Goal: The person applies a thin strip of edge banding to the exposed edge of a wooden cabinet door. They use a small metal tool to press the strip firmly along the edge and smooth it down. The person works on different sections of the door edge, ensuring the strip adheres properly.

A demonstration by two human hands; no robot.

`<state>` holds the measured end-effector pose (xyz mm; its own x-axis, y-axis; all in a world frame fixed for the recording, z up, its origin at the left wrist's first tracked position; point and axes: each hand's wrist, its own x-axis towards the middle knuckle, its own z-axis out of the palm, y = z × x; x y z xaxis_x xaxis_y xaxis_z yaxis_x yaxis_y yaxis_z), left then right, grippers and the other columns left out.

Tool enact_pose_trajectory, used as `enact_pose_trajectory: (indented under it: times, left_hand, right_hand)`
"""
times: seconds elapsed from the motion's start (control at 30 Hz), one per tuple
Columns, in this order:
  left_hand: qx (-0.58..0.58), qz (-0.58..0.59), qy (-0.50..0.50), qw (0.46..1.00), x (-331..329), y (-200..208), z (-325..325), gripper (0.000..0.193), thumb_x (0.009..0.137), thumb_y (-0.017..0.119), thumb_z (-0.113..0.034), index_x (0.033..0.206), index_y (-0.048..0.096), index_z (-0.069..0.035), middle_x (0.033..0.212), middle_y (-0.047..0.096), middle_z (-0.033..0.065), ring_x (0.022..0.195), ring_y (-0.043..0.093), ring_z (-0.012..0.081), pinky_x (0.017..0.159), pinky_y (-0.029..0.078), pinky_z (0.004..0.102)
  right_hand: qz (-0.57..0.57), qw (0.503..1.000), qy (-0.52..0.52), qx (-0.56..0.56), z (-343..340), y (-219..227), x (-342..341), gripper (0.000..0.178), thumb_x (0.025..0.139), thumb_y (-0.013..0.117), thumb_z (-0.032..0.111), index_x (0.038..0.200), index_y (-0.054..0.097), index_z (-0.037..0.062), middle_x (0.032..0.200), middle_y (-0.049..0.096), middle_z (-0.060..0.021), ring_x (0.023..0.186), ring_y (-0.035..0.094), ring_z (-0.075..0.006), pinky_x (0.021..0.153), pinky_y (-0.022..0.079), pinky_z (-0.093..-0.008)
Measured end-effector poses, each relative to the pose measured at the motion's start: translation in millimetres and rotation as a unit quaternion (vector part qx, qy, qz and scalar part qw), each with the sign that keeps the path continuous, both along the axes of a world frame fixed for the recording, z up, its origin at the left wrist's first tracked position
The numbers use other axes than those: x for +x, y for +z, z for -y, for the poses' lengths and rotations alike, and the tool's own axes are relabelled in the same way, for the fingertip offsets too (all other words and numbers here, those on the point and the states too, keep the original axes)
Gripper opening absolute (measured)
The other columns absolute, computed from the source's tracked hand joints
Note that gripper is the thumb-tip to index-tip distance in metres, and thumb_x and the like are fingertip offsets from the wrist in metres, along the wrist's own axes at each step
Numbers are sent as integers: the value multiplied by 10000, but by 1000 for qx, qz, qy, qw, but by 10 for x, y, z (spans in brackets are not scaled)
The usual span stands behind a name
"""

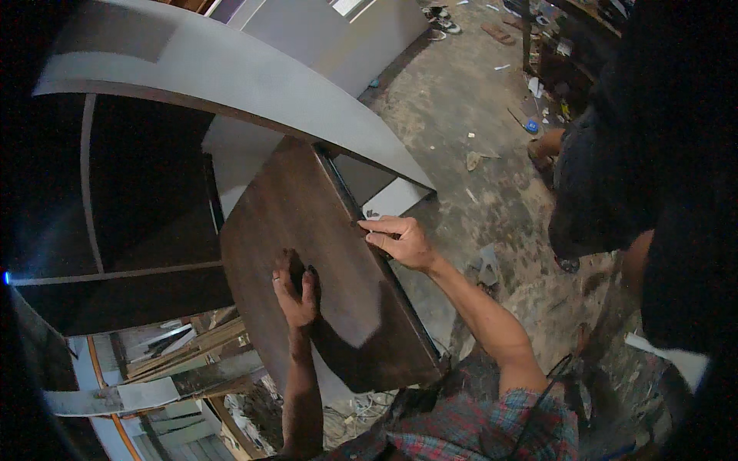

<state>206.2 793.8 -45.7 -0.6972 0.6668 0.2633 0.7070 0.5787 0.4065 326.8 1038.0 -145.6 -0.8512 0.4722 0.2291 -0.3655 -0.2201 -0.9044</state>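
A dark brown wooden panel (288, 196) juts out from a cabinet in front of me, with a dark metal rail (402, 294) along its right edge. On the panel's face lies my left hand (294, 298), its fingers and thumb apart, holding nothing. My right hand (406, 243) is at the right edge near the rail. Its index finger and thumb come close together in a pinch there; whatever they grip is too small to make out. The cabinet (254, 61) has a pale outer side and dark compartments (154, 169) at left.
Another person (607, 184) in dark clothes is close by at right. Scraps and a blue tape measure (531, 126) lie on the stained concrete floor (446, 100). Wooden strips (192, 349) are stacked at lower left. Sandals (498, 33) and shoes (442, 21) are farther back.
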Motion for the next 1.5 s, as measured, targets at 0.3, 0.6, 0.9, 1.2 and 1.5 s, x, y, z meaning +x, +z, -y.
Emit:
enact_pose_trajectory:
  times: [0.3, 0.6, 0.9, 1.2, 1.5]
  left_hand:
    - [-20, -21, 1, 1000, 18, 13, -68, 475, 957, 574, -228, 1361, 499, 9, 1361, 503, 248, 1241, 476, 416, 1065, 350, 465]
    - [-41, -47, 39, 997, -8, -88, 42, 500, 959, 568, -281, 1365, 496, 0, 1335, 514, 251, 1223, 479, 421, 1048, 362, 476]
    - [-15, -12, 26, 999, 64, -3, -52, 482, 949, 557, -252, 1360, 505, -7, 1316, 526, 237, 1215, 492, 400, 1046, 370, 465]
    - [-19, -37, 17, 999, -38, -157, 74, 467, 962, 562, -277, 1339, 526, -4, 1306, 542, 239, 1213, 497, 407, 1052, 365, 468]
    - [-45, -66, 55, 995, -21, -161, 77, 466, 970, 563, -271, 1349, 519, -4, 1345, 528, 239, 1241, 486, 405, 1079, 346, 460]
  right_hand:
    - [-7, 999, 16, -49, 187, -78, 417, 297, 880, 727, 118, 1172, 718, 64, 828, 680, -68, 743, 579, -118, 697, 453, -288]
    - [-6, 999, 16, -48, 463, -89, 976, 308, 863, 716, 17, 1171, 713, 39, 807, 638, -26, 747, 555, -100, 679, 429, -253]
    - [1, 999, 19, -38, 680, -61, 1479, 320, 858, 732, 72, 1177, 714, 63, 767, 619, -61, 704, 536, -134, 658, 421, -286]
    - [0, 999, 45, -19, 766, -32, 1908, 302, 868, 730, 83, 1169, 718, 60, 821, 668, -86, 737, 609, -163, 669, 471, -296]
    - [13, 1000, 19, -15, 879, 9, 2188, 301, 824, 753, 51, 1124, 736, 50, 841, 684, -96, 754, 624, -188, 699, 473, -315]
